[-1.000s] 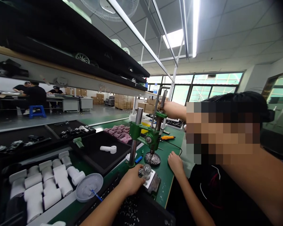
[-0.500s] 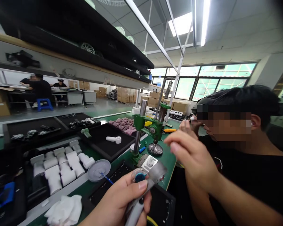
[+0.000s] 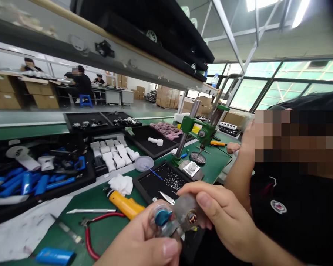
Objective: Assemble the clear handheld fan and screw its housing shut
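The left hand (image 3: 138, 245) and the right hand (image 3: 222, 218) pinch a small translucent plastic housing (image 3: 183, 211) just above the desk (image 3: 108, 232), and it looks light and stiff, perhaps slippery, so its rim seems the safest hold, away from the blue cap (image 3: 162, 218) and the copper-coloured insert (image 3: 192, 218).

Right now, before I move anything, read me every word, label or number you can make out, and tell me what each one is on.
No text can be read clearly anywhere in view.
Round badge on the co-worker's black shirt: too small to read.
Cardboard cartons in the background: any print is too blurred to read.
Translucent plastic part in the hands: no lettering shows.
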### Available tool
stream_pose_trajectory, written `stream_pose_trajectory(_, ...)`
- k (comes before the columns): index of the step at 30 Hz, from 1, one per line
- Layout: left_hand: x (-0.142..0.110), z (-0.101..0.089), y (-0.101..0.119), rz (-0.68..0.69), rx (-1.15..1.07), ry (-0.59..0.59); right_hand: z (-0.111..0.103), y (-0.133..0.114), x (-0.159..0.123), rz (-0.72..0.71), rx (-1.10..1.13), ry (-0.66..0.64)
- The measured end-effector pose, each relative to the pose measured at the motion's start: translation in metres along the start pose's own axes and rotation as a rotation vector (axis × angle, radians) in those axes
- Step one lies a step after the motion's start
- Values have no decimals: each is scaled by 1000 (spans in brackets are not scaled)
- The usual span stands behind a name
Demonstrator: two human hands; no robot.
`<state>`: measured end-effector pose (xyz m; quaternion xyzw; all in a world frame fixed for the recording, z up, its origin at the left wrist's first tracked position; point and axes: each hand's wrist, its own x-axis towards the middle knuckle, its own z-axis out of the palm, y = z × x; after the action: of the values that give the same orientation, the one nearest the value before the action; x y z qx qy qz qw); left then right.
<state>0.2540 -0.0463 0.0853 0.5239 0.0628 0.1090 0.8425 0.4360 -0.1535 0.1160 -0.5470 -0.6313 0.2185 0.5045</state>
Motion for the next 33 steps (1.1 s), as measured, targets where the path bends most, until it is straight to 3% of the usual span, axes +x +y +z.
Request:
stream_pose_trajectory(5,-38,-10,1,263,594,240,23,-7,-5,-147,-16,-67)
stream_pose_trajectory(9,-64,-16,15,304,808,274,41,-18,-1,-219,-4,-71)
stream_pose_trajectory(14,-89,-16,31,224,793,352,56,-22,4,-282,-42,-177)
stream_pose_trajectory(17,-97,-16,38,186,774,372,63,-22,6,-323,-101,-159)
stream_pose_trajectory(21,-97,-20,40,135,744,301,71,-19,6,-378,-106,-105)
stream_pose_trajectory(30,-90,-24,43,159,702,92,87,-6,-4,-458,-160,162)
stream_pose_trajectory(33,-87,-21,44,93,604,125,79,-6,-10,-393,-162,102)
